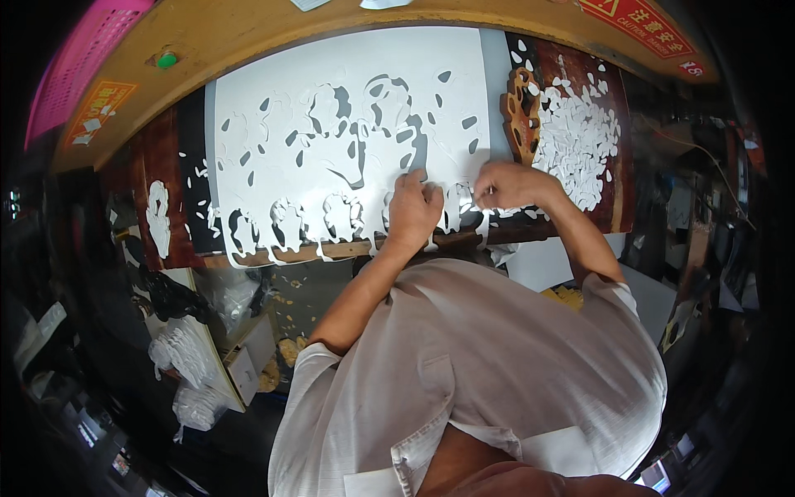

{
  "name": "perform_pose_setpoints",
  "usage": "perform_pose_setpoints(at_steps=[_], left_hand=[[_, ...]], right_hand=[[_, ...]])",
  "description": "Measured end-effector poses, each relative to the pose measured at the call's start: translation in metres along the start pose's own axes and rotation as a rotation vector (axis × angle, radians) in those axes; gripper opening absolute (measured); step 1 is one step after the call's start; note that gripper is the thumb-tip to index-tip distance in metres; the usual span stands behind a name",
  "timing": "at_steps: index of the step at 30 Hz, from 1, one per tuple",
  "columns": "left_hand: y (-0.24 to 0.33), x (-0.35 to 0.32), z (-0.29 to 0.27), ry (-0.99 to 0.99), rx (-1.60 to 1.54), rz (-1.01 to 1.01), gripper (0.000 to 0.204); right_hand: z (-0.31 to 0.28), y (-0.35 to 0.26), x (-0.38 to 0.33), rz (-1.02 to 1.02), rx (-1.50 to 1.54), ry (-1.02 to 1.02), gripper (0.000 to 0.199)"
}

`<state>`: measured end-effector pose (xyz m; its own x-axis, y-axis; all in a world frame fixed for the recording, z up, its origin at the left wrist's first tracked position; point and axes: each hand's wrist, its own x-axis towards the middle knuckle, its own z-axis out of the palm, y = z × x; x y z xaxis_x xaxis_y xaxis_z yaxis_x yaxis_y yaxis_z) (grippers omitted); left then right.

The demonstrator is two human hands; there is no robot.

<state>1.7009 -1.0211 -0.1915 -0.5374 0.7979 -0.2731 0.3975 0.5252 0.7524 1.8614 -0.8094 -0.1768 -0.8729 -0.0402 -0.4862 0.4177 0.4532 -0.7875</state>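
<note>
A large white sheet (273,74) lies on the work table, punched through with rows of cut-out shapes and holes. My left hand (414,209) rests at its near part, over the front row of cut shapes, fingers bent downward and slightly apart. To the right, my right hand (512,185) is at the sheet's near right corner with its fingers curled together; what they hold, if anything, is hidden. Beyond that hand, a brown wooden cutting die (522,116) with oval openings stands beside the sheet. A heap of small white scraps (580,141) spreads right of the die.
A yellow machine beam (331,26) with a green button (167,60) crosses the far side. One white cut piece (158,217) lies on the table's left end. A pink basket (83,58) stands far left. Bagged white pieces (184,352) sit below the table's left side.
</note>
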Motion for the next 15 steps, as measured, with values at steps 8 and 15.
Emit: perform_pose_setpoints(at_steps=[8, 15], left_hand=[[0.015, 0.040, -0.039, -0.418, 0.025, -0.233, 0.033], [0.014, 0.004, -0.018, -0.027, 0.241, 0.116, 0.030]], right_hand=[[0.023, -0.010, 0.001, 0.187, -0.392, 0.463, 0.067], [0.036, -0.015, -0.005, 0.125, -0.389, 0.530, 0.062]])
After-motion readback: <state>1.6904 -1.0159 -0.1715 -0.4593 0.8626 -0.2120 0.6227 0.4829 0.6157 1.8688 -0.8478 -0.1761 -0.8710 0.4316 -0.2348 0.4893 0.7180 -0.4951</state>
